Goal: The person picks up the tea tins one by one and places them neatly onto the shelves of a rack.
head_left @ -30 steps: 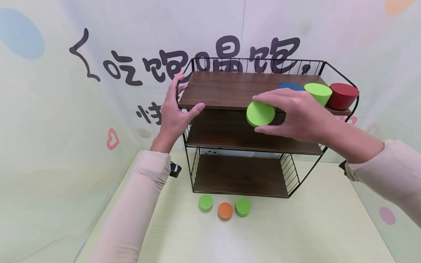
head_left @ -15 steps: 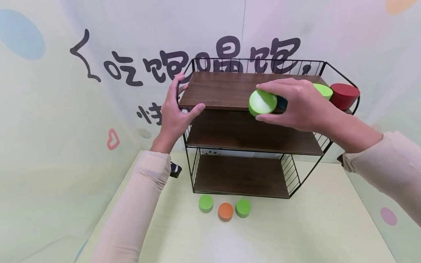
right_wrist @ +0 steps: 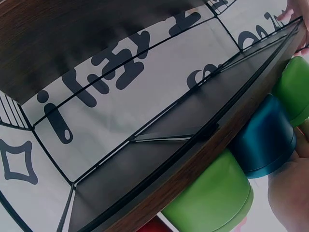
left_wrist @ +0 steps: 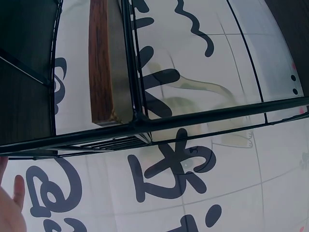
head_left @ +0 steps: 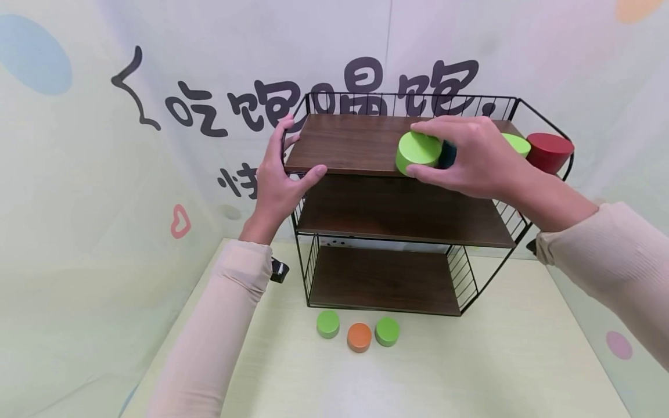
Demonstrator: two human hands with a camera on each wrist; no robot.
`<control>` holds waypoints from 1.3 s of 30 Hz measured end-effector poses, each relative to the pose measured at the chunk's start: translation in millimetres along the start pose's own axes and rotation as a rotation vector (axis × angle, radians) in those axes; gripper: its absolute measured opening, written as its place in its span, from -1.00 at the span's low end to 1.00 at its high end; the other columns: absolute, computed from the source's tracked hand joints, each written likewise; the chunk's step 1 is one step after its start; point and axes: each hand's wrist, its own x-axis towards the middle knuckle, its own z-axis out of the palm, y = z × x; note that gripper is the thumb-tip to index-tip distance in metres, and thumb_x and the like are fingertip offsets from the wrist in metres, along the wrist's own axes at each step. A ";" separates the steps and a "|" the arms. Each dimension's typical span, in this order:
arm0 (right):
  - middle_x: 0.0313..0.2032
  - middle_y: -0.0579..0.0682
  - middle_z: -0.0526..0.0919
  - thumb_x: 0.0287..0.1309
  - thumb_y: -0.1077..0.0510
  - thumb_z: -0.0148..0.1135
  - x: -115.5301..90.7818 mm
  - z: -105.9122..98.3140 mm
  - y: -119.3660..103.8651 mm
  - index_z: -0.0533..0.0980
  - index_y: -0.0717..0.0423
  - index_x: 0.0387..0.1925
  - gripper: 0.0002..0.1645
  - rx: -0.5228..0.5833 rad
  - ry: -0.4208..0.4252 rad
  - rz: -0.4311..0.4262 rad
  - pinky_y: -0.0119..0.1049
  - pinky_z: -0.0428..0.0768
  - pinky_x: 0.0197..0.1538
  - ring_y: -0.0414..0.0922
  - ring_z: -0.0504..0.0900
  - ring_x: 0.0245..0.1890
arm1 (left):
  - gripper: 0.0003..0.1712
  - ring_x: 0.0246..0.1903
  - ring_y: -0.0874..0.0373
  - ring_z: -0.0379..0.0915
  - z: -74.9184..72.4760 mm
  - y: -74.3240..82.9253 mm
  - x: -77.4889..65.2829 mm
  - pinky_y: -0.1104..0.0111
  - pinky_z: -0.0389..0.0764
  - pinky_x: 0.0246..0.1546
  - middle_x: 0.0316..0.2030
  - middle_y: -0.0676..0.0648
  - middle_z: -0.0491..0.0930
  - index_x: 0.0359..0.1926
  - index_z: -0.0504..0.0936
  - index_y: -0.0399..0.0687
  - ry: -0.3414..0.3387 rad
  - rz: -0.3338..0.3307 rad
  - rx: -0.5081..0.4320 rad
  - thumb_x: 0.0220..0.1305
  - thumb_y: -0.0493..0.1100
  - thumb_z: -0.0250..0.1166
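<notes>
My right hand (head_left: 478, 154) holds a small round lime-green canister (head_left: 418, 150) between thumb and fingers, at the front edge of the top shelf. Right beside it is a dark blue canister (head_left: 447, 155), partly behind the fingers; the right wrist view shows this blue canister (right_wrist: 268, 137) more fully. Further right on the same shelf stand another lime-green canister (head_left: 516, 144) and a red canister (head_left: 549, 152). My left hand (head_left: 277, 180) grips the left end of the top shelf board (head_left: 355, 142), thumb on its front edge and fingers around the wire side.
The black wire rack has a middle shelf (head_left: 397, 206) and a bottom shelf (head_left: 381, 278), both of dark wood. Before it on the pale table (head_left: 444, 371) sit two green round pieces (head_left: 328, 324) and an orange one (head_left: 359, 337). A printed cloth wall (head_left: 209, 35) stands behind.
My right hand has raised the lime-green canister from in front of the middle shelf to the top shelf's edge, beside the blue one. The left hand keeps its hold.
</notes>
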 end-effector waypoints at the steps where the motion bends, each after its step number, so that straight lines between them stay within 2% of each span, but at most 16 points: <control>1: 0.02 0.24 0.68 -0.06 0.13 0.54 0.6 0.1 0.5 0.57 0.27 0.16 -0.30 0.002 -0.003 0.007 0.07 0.56 -0.07 0.15 0.65 0.00 | -0.01 0.30 0.13 0.38 -0.3 2.3 -0.5 0.31 0.36 0.18 0.47 0.02 0.22 0.45 0.22 -0.09 0.001 0.000 -0.003 0.03 -0.10 0.49; 7: 0.01 0.24 0.68 0.01 0.08 0.50 2.6 -0.2 3.3 0.57 0.26 0.16 -0.34 0.011 -0.021 0.073 0.00 0.45 -0.09 0.14 0.63 -0.03 | -0.03 0.30 0.11 0.37 -3.7 20.1 -3.2 0.31 0.38 0.18 0.46 0.05 0.22 0.44 0.22 -0.12 -0.004 -0.008 -0.017 0.04 -0.10 0.48; 11: -0.05 0.21 0.70 0.07 0.05 0.45 3.7 0.3 5.7 0.58 0.25 0.15 -0.38 -0.005 -0.037 0.086 -0.06 0.41 -0.14 0.09 0.61 -0.13 | -0.04 0.30 0.08 0.38 -4.5 23.7 -3.9 0.30 0.39 0.17 0.46 0.06 0.22 0.44 0.22 -0.15 -0.003 -0.001 -0.023 0.05 -0.12 0.47; 16: -0.12 0.21 0.70 0.13 0.03 0.40 4.7 1.0 6.6 0.59 0.24 0.13 -0.43 -0.018 -0.052 0.093 -0.04 0.38 -0.18 0.09 0.58 -0.24 | -0.06 0.31 0.01 0.37 -5.2 26.9 -4.2 0.23 0.41 0.17 0.46 0.12 0.22 0.43 0.23 -0.17 -0.009 0.008 -0.025 0.07 -0.13 0.46; 22: -0.05 0.23 0.68 0.18 0.02 0.34 5.3 2.6 5.1 0.58 0.26 0.14 -0.44 -0.022 -0.062 0.112 0.02 0.40 -0.11 0.12 0.59 -0.16 | -0.07 0.30 0.00 0.38 -6.4 32.2 -5.0 0.27 0.40 0.17 0.46 0.12 0.23 0.43 0.23 -0.18 -0.006 0.005 -0.019 0.07 -0.13 0.45; 26: 0.02 0.25 0.65 0.18 0.02 0.33 5.7 3.0 4.9 0.59 0.28 0.11 -0.45 -0.018 -0.058 0.117 0.09 0.42 -0.07 0.17 0.60 -0.08 | -0.07 0.30 -0.02 0.38 -6.5 33.9 -5.4 0.29 0.39 0.18 0.46 0.00 0.23 0.42 0.23 -0.20 -0.004 0.007 -0.024 0.07 -0.14 0.45; 29: 0.08 0.24 0.62 0.18 0.01 0.33 5.4 2.5 3.6 0.59 0.27 0.12 -0.44 -0.018 -0.057 0.126 0.14 0.42 0.00 0.18 0.58 0.01 | -0.07 0.30 -0.03 0.38 -5.7 29.9 -5.2 0.28 0.38 0.20 0.46 -0.08 0.23 0.42 0.23 -0.20 -0.003 0.008 -0.027 0.06 -0.14 0.45; 32: 0.14 0.19 0.58 0.15 0.01 0.36 4.3 0.5 0.3 0.59 0.23 0.14 -0.43 -0.017 -0.029 0.117 0.17 0.42 0.08 0.16 0.54 0.10 | -0.05 0.30 0.01 0.38 -3.1 17.3 -3.2 0.29 0.36 0.20 0.46 -0.06 0.23 0.42 0.23 -0.17 -0.002 0.012 -0.016 0.05 -0.11 0.46; 36: 0.14 0.13 0.59 0.04 0.07 0.45 1.6 -5.6 -5.6 0.60 0.17 0.14 -0.40 0.007 0.076 0.063 0.14 0.45 0.12 0.11 0.54 0.15 | -0.03 0.30 0.11 0.38 0.1 -0.5 0.6 0.30 0.34 0.21 0.47 0.03 0.22 0.43 0.23 -0.08 0.001 0.019 0.009 0.03 -0.07 0.47; 38: 0.14 0.11 0.60 -0.01 0.11 0.49 -0.7 -9.2 -8.5 0.60 0.16 0.15 -0.38 0.027 0.126 0.035 0.11 0.44 0.15 0.09 0.54 0.17 | -0.03 0.30 0.14 0.38 0.4 -4.2 1.4 0.30 0.35 0.21 0.47 0.05 0.22 0.44 0.24 -0.06 0.004 0.025 0.008 0.02 -0.06 0.48; 39: 0.13 0.11 0.61 -0.03 0.13 0.50 -1.9 -10.6 -9.6 0.60 0.17 0.15 -0.36 0.038 0.144 0.021 0.10 0.42 0.17 0.08 0.54 0.17 | -0.03 0.30 0.12 0.38 -0.4 -0.7 1.0 0.30 0.35 0.21 0.47 0.05 0.22 0.44 0.23 -0.06 0.005 0.024 0.005 0.02 -0.06 0.48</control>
